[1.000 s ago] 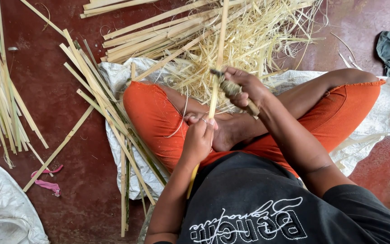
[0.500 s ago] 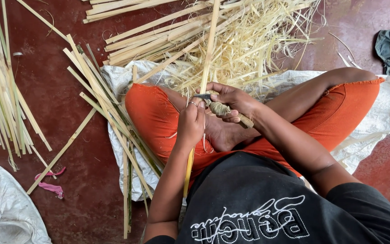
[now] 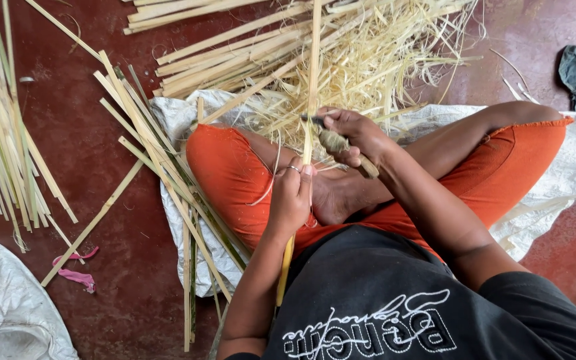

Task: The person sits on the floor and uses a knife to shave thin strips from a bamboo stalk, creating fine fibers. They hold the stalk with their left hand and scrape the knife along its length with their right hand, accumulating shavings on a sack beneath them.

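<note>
Head view, left hand (image 3: 291,197) gripping bamboo strip (image 3: 313,80), right hand (image 3: 355,137) clutching knife (image 3: 337,143), blade mostly hidden

You have two white woven sacks in view. One sack (image 3: 555,180) lies flattened beneath your crossed legs, spanning the centre to the right edge. A second sack (image 3: 8,313) sits crumpled at lower left. No labels, signs or screens appear.

1. Left hand (image 3: 291,197): closed around a long bamboo strip (image 3: 312,80), which stands nearly upright over the lap.
2. Right hand (image 3: 355,135): grips a knife (image 3: 339,145), blade against the strip.
3. Shavings pile (image 3: 368,67): beyond the knees.
4. Loose bamboo slats (image 3: 148,140): on a red floor (image 3: 68,133).
5. White sack (image 3: 568,173): beneath the sitter.
</note>
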